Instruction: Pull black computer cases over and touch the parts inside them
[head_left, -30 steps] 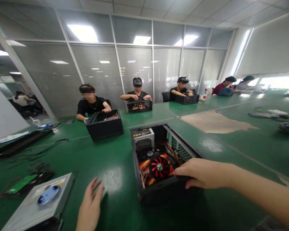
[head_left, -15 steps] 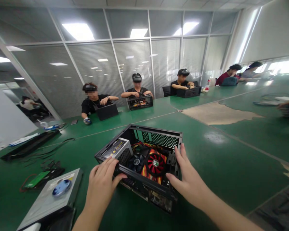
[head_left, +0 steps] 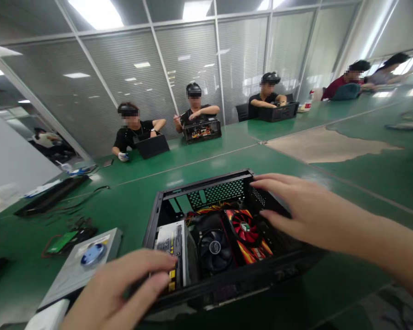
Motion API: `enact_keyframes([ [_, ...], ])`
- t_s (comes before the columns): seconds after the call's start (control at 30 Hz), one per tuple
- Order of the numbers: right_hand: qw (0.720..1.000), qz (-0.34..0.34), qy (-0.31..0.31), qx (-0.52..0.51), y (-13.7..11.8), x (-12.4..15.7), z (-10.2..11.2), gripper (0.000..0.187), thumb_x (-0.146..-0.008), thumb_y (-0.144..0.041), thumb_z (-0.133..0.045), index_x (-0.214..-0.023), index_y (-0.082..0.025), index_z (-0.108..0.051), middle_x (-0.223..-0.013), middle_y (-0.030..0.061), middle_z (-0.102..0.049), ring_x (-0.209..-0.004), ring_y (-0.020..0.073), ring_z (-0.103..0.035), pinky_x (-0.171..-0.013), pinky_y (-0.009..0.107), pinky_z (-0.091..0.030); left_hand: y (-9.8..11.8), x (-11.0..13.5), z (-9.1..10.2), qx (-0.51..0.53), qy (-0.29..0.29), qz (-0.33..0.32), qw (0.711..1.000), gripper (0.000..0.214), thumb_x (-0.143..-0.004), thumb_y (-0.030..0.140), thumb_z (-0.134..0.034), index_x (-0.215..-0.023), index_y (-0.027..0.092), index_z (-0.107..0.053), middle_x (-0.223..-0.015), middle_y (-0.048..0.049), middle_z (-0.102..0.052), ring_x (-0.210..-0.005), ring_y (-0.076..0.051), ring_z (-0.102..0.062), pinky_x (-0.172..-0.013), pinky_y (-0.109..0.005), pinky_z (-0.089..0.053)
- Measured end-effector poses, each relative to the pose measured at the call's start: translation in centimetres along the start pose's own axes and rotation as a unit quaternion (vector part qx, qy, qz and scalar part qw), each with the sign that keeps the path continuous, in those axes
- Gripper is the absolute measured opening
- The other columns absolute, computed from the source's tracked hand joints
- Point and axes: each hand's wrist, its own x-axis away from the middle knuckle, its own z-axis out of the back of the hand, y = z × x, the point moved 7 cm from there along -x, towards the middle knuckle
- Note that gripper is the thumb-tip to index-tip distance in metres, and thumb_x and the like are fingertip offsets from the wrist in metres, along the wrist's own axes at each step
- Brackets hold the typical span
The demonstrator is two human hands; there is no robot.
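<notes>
An open black computer case (head_left: pixel 227 286) lies on the green table, tilted slightly in view. My left hand (head_left: pixel 124 284) grips its left near corner, fingers over the silver power supply (head_left: pixel 170 236). My right hand (head_left: pixel 289 206) holds the right wall near the far corner, fingertips on the top edge and thumb on the inner side. Inside are a black cooling fan (head_left: pixel 215 247), a graphics card with a red fan (head_left: pixel 244 228) and coloured cables (head_left: pixel 209 209). The left side wall is partly hidden by my left hand.
To the left lie a silver optical drive (head_left: pixel 72 270) with a blue-and-white roll on it, a green circuit board (head_left: pixel 62 242) and a long black panel (head_left: pixel 51 195). Across the table (head_left: pixel 179 172), several people work at other cases (head_left: pixel 153 145). Brown paper (head_left: pixel 326 144) lies right of centre.
The case has turned anticlockwise and come closer, its right end swinging away from me. My right hand moved up and right with it; my left hand moved down and left.
</notes>
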Motion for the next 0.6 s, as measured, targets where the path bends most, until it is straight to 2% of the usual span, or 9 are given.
enact_keyframes([
  [0.03, 0.998, 0.049, -0.028, 0.007, -2.6, -0.9, 0.0, 0.057, -0.086, -0.040, -0.061, -0.139, -0.019, -0.058, -0.144, 0.0129, -0.056, -0.120, 0.0355, -0.062, -0.100, 0.052, -0.049, -1.8, -0.6, 0.8, 0.015, 0.028, 0.070, 0.997, 0.036, -0.095, 0.050, -0.049, -0.111, 0.033, -0.076, -0.113, -0.0018, -0.076, -0.095, -0.021, -0.073, -0.081, -0.029, -0.060],
  [0.1, 0.974, 0.177, -0.139, 0.023, -8.0, -2.3, -1.7, 0.044, -0.090, -0.035, -0.060, -0.131, -0.020, -0.063, -0.128, 0.0110, -0.065, -0.098, 0.0288, -0.070, -0.083, 0.042, -0.055, -4.3, -2.3, 1.4, 0.027, 0.080, 0.138, 0.987, 0.041, -0.094, 0.056, -0.050, -0.112, 0.029, -0.076, -0.123, -0.0035, -0.073, -0.107, -0.024, -0.070, -0.094, -0.036, -0.058],
  [0.13, 0.950, 0.243, -0.195, 0.036, -10.2, -2.5, -3.0, 0.038, -0.090, -0.032, -0.061, -0.125, -0.020, -0.066, -0.123, 0.0103, -0.068, -0.090, 0.0266, -0.071, -0.075, 0.038, -0.055, -5.1, -3.2, 1.3, 0.022, 0.091, 0.153, 0.984, 0.046, -0.092, 0.059, -0.052, -0.119, 0.028, -0.073, -0.131, -0.0042, -0.068, -0.118, -0.026, -0.065, -0.103, -0.042, -0.053],
  [0.2, 0.895, 0.342, -0.278, 0.072, -12.9, -2.6, -5.9, 0.030, -0.089, -0.035, -0.065, -0.113, -0.019, -0.072, -0.116, 0.0099, -0.069, -0.081, 0.0250, -0.072, -0.064, 0.034, -0.052, -6.0, -4.9, 0.0, 0.014, 0.064, 0.160, 0.985, 0.058, -0.089, 0.065, -0.053, -0.130, 0.026, -0.067, -0.141, -0.0058, -0.061, -0.135, -0.030, -0.053, -0.113, -0.051, -0.043],
  [0.27, 0.862, 0.373, -0.328, 0.104, -13.3, -2.5, -8.6, 0.032, -0.089, -0.043, -0.067, -0.108, -0.019, -0.075, -0.114, 0.0112, -0.070, -0.075, 0.0253, -0.072, -0.056, 0.033, -0.049, -6.2, -5.6, -1.5, 0.012, 0.012, 0.167, 0.986, 0.062, -0.090, 0.066, -0.051, -0.135, 0.026, -0.063, -0.145, -0.0064, -0.058, -0.142, -0.031, -0.044, -0.115, -0.054, -0.038],
  [0.37, 0.858, 0.353, -0.356, 0.112, -12.0, -1.9, -10.9, 0.045, -0.088, -0.052, -0.067, -0.119, -0.019, -0.073, -0.126, 0.0160, -0.068, -0.065, 0.0234, -0.071, -0.051, 0.032, -0.045, -5.6, -4.8, -2.4, -0.001, -0.011, 0.177, 0.984, 0.059, -0.093, 0.063, -0.046, -0.134, 0.025, -0.063, -0.141, -0.0074, -0.061, -0.140, -0.030, -0.046, -0.113, -0.054, -0.041],
  [0.47, 0.868, 0.328, -0.360, 0.100, -10.9, -0.8, -11.3, 0.058, -0.084, -0.062, -0.067, -0.121, -0.019, -0.071, -0.139, 0.0192, -0.060, -0.064, 0.0237, -0.071, -0.051, 0.033, -0.045, -4.6, -2.8, -2.3, -0.028, 0.025, 0.168, 0.985, 0.058, -0.092, 0.063, -0.049, -0.133, 0.024, -0.064, -0.136, -0.0095, -0.064, -0.132, -0.032, -0.053, -0.108, -0.056, -0.045],
  [0.53, 0.880, 0.300, -0.350, 0.113, -10.1, -0.4, -10.9, 0.066, -0.078, -0.071, -0.068, -0.117, -0.018, -0.072, -0.139, 0.0207, -0.060, -0.064, 0.0260, -0.071, -0.052, 0.034, -0.045, -4.1, -1.4, -2.2, -0.040, 0.053, 0.161, 0.985, 0.056, -0.092, 0.061, -0.050, -0.136, 0.027, -0.062, -0.137, -0.0093, -0.063, -0.131, -0.033, -0.054, -0.105, -0.057, -0.047],
  [0.6, 0.900, 0.265, -0.322, 0.124, -9.0, -0.5, -10.1, 0.061, -0.077, -0.066, -0.071, -0.114, -0.018, -0.071, -0.131, 0.0193, -0.064, -0.062, 0.0262, -0.070, -0.051, 0.034, -0.043, -3.8, -0.5, -2.4, -0.041, 0.069, 0.155, 0.985, 0.054, -0.094, 0.057, -0.050, -0.139, 0.030, -0.058, -0.138, -0.0074, -0.062, -0.132, -0.032, -0.053, -0.105, -0.057, -0.048],
])
